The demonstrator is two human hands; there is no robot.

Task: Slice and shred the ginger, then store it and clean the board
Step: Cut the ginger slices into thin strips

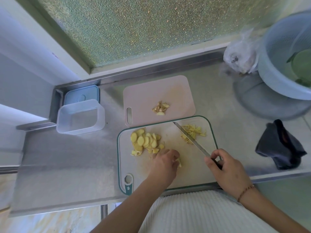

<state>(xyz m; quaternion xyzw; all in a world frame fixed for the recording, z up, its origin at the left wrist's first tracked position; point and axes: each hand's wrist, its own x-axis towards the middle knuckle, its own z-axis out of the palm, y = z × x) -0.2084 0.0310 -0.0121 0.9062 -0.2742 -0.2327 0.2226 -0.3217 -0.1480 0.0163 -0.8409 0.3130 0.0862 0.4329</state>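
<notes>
On the steel counter [67, 165], a white cutting board with a teal rim [193, 174] is lying nearest the person, with a pink board [148, 96] just behind it, touching or slightly overlapping its far edge. Ginger slices [145, 141] are sitting piled on the white board's left part; ginger shreds [193, 132] are lying at its far right corner. Left hand [165, 163] is resting on the board just right of the slice pile, fingers curled round a few pale ginger pieces [179, 163]. Right hand [225, 169] is gripping the knife [190, 138] by its handle, thumb and forefinger pinching near the blade's base; blade is pointing away and to the left, lying over the shreds. Hands are sitting apart. Ginger trimmings [160, 107] are sitting on the pink board. Left of the boards, a clear plastic container [80, 117] is standing open, its blue lid [81, 95] behind it. Dark cloth [281, 148] is sitting at right; a pale basin [282, 56] and a plastic bag [240, 56] are sitting far right
</notes>
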